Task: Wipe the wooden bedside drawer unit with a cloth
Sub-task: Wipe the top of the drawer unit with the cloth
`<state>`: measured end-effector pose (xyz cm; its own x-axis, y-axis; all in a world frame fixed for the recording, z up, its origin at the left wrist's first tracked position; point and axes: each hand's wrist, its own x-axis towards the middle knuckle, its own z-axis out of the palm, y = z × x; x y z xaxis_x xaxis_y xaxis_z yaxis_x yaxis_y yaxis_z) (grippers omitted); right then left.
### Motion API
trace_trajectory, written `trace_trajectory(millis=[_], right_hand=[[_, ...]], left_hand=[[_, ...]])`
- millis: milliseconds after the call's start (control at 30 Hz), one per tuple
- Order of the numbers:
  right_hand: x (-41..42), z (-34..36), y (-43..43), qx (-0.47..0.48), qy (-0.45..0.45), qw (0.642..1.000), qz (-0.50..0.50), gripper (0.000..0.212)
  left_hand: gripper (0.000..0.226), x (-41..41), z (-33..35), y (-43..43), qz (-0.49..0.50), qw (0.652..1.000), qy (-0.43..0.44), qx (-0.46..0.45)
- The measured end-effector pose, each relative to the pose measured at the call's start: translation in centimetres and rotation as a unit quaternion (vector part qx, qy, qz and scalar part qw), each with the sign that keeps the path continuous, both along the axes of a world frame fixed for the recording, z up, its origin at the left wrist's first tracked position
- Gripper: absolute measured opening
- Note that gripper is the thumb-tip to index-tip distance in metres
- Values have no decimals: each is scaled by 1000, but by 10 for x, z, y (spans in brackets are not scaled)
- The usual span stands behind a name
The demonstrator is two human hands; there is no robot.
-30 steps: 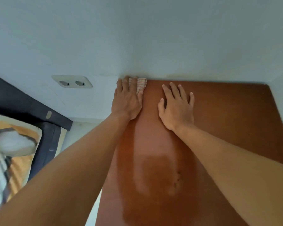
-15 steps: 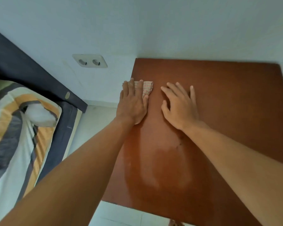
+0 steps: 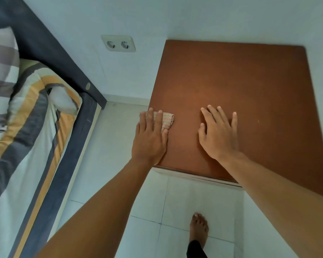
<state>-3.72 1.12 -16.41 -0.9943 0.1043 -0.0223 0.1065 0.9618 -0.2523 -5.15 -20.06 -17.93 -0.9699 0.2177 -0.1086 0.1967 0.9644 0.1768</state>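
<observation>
A: Item 1, cloth [image 3: 166, 120]. Where do we log it?

B: On the drawer unit top [image 3: 250, 86], at its L edge, nearer the front than the wall. Pale w/ thin red lines, folded small. We've got the left hand [image 3: 150, 140] flat on it, fingers together & extended, palm pressing down; not pinching, just pinning. Part of the hand overhangs the edge.

A: Item 2, right hand [image 3: 219, 135]?

B: Flat on bare wood, fingers slightly spread, holds nothing. Apart from the cloth, toward the middle. We read it as a brace.

A: So which way does unwiped surface lie?

B: We can't tell wet from dry here. But approx. all the top lies right of & beyond the cloth, toward the wall [image 3: 213, 19]. Left of it: only the edge, then floor [image 3: 119, 146]. Top's long axis runs front-to-back.

A: Nearer hand?

B: L, already on it. We judge the next stroke goes right or away; R hand sits in a rightward path.
</observation>
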Motion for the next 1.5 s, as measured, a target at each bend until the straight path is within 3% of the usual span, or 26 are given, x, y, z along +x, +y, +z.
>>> trace_trajectory(millis=[433,633,733,900,1000,1133,1300,1500], right_hand=[[97,16,-6,35,-2,999,11,52],[108,35,7,47,-10,999,15,53],[97,39,16,52,-19,998,21,53],[74,35,25,57,-25,998,17,52],[58,27,28,51,-20,998,19,52],[39,18,38,46,-13,999,15,53],[34,7,53,45,-2,999,2,51],[68,11,34,34,-13,999,-22,51]], left_hand=[[60,124,9,-39,-17,992,-42,-115],[63,201,14,-68,-120,973,-147,-129],[62,178,25,-61,-101,987,-63,-104],[56,92,46,-8,-91,994,1,-59],[55,46,49,27,-55,998,13,1],[58,1,26,63,-59,998,-19,-31],[61,13,1,75,-36,999,-22,0],[61,65,4,52,-75,997,-9,-12]])
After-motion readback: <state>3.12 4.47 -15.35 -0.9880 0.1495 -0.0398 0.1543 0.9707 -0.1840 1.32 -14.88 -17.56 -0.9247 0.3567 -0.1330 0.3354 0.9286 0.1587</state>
